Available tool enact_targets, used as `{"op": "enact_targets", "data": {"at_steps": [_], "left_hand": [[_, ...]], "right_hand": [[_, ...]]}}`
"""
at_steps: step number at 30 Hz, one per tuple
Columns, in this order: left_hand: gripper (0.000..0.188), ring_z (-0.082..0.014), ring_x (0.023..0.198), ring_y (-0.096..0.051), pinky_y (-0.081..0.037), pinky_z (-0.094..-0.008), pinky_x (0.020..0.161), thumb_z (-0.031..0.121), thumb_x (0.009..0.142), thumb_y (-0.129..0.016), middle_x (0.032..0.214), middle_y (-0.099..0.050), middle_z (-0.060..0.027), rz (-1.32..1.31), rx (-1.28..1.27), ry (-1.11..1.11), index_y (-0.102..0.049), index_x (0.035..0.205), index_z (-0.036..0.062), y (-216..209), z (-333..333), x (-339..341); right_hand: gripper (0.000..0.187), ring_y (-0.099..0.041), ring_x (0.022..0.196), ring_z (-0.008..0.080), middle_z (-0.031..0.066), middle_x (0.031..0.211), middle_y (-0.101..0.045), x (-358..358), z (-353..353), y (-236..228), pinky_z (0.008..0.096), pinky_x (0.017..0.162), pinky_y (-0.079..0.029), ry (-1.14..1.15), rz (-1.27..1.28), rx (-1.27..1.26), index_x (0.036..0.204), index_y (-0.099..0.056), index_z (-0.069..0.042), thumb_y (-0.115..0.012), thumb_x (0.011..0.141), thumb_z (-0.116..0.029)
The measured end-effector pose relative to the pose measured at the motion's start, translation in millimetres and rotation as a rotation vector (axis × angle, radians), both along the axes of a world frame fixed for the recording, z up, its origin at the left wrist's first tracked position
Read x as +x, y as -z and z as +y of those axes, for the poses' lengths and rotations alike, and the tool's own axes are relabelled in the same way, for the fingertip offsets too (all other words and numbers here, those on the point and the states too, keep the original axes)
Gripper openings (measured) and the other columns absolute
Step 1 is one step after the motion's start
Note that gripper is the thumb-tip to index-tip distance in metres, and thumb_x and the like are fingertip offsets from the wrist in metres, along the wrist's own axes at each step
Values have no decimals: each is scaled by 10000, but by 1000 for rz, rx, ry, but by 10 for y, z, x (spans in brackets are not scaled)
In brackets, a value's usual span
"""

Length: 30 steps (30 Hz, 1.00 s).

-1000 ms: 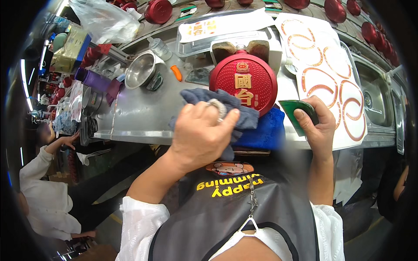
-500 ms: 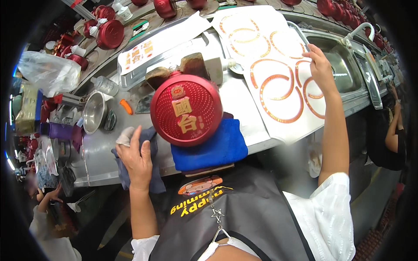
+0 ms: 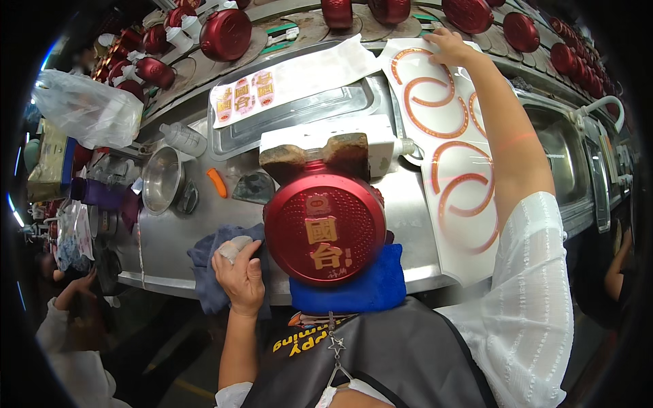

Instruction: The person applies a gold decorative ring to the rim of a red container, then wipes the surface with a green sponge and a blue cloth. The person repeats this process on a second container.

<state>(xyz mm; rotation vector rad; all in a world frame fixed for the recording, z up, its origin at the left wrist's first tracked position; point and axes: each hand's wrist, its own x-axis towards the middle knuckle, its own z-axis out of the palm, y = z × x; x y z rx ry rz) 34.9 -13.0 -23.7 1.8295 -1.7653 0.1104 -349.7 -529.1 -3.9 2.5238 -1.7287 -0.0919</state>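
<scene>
A red round metal body (image 3: 325, 228) with gold characters on its dotted face sits in a brown-padded holder (image 3: 314, 156), above a folded blue cloth (image 3: 381, 282). Just left of it, my left hand (image 3: 239, 277) is raised with its thumb apart from bent fingers, holding nothing; a white covering (image 3: 235, 249) wraps a fingertip. Crumpled under that hand lies a grey-blue cloth (image 3: 207, 255). My right arm reaches far out, and my right hand (image 3: 450, 47) grips the far edge of a white decal sheet (image 3: 425, 129) printed with orange-red arcs. My forearm hides part of the sheet.
Left on the metal table (image 3: 160, 251) are a steel bowl (image 3: 162, 182), an orange-handled tool (image 3: 217, 182) and a clear bottle (image 3: 183, 138). A tray (image 3: 224, 146) holds a sheet of gold decals (image 3: 292, 81). Red vessels (image 3: 226, 34) line the far conveyor; a sink (image 3: 558, 149) stands right.
My right hand has moved from the decal sheet's right side to its far edge. The left hand's fingers have bent more. My view has shifted, so the red body appears lower and further right.
</scene>
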Motion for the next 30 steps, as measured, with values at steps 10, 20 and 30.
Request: {"op": "enact_targets", "data": {"at_steps": [10,20,30], "left_hand": [[420,-384,1003,-608,-441,-469,944,412,1057,-518,1029,-713,-145,10,4,22,-770,1055,76,-31,-37,-12],[381,-374,969,-608,-443,-460,914,346,1063,-518,999,-713,-147,-15,-30,42,-761,1017,57,23,-26,29],[425,-396,931,-575,-430,-467,877,357,1098,-473,989,-679,-172,-96,-29,22,-734,1023,31,146,-26,99]], "right_hand": [[313,-556,1218,323,65,1187,-606,-271,-350,259,485,1006,-502,-174,-185,-193,1042,-691,-116,-818,828,-306],[247,-614,1157,364,132,1209,-682,-1026,165,-25,441,1008,-496,-192,-264,-225,1137,-762,-62,-616,940,-37],[391,-546,1318,297,95,1365,-606,-1757,2259,-77,416,1048,-481,-20,-116,94,1267,-759,-168,-586,964,10]]}}
